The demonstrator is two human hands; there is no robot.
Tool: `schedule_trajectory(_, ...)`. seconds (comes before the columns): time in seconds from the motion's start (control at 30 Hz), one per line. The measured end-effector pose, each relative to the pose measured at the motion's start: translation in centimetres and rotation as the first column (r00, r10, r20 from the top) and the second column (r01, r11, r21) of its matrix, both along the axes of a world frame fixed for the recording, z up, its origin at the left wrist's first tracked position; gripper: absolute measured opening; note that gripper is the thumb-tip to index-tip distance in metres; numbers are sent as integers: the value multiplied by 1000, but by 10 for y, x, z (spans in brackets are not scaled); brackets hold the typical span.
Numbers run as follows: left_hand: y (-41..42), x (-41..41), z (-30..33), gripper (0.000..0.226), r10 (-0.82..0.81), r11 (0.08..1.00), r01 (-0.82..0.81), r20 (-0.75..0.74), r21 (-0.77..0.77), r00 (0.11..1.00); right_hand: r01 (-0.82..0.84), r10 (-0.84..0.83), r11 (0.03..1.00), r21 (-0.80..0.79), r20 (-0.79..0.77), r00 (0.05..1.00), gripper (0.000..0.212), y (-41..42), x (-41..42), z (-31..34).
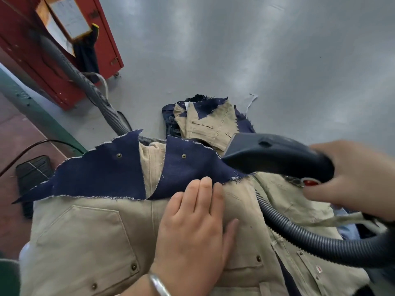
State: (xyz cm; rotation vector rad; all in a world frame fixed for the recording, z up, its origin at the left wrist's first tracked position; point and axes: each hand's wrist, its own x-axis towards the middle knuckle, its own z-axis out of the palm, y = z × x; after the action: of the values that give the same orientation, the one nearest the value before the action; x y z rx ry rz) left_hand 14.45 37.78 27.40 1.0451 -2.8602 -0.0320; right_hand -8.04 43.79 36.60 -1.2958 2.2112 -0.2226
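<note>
The left hand (192, 227) lies flat on the garment (85, 231), fingers (205, 193) straight and together, pressing the beige cloth just below its navy flaps (102, 174). At the garment's right side the right hand (354, 180) grips the nozzle (275, 154), fingers curled round its handle. The nozzle hangs above the right flap, so I judge that most of this piece is left to do. Beyond the garment, a pile (205, 122) of similar pieces lies on the floor (277, 60), probably finished.

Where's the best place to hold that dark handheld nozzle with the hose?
By its curved rear handle, from the right, as the right hand grips the nozzle: the handle arcs back, its red button lies by a fingertip, and the hose trails below.
</note>
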Motion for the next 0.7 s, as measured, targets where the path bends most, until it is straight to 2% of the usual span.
schedule_trajectory(0.13, -1, 0, 3, 61, -2, 1000, 2, 37, -4, 999, -54, 54, 999, 3, 26, 998, 15, -26, 19, -22)
schedule_trajectory(0.33, 1, -3, 8, 63, 4, 1000, -6, 102, 19, 995, 10, -11, 998, -59, -21, 1000, 15, -85, 17, -26)
schedule_trajectory(0.5, 2, -1, 8, 63, -3, 999, -1, 84, 49, 996, -5, -6, 984, -178, -60, 998, 14, -68, -1, 21)
schedule_trajectory(0.53, 3, 0, 7, 63, -8, 999, 5, 76, 50, 997, -25, 10, 985, -170, -90, 996, 15, -60, 0, 29)
schedule_trajectory(0.63, 5, 1, 5, 64, -23, 999, 21, 81, 25, 996, -82, 67, 995, -63, -208, 976, 36, -40, 18, 41)
schedule_trajectory(0.7, 7, 1, 3, 62, -27, 1000, 28, 100, -5, 995, -144, 142, 990, 8, -243, 960, 38, -33, 30, 36)
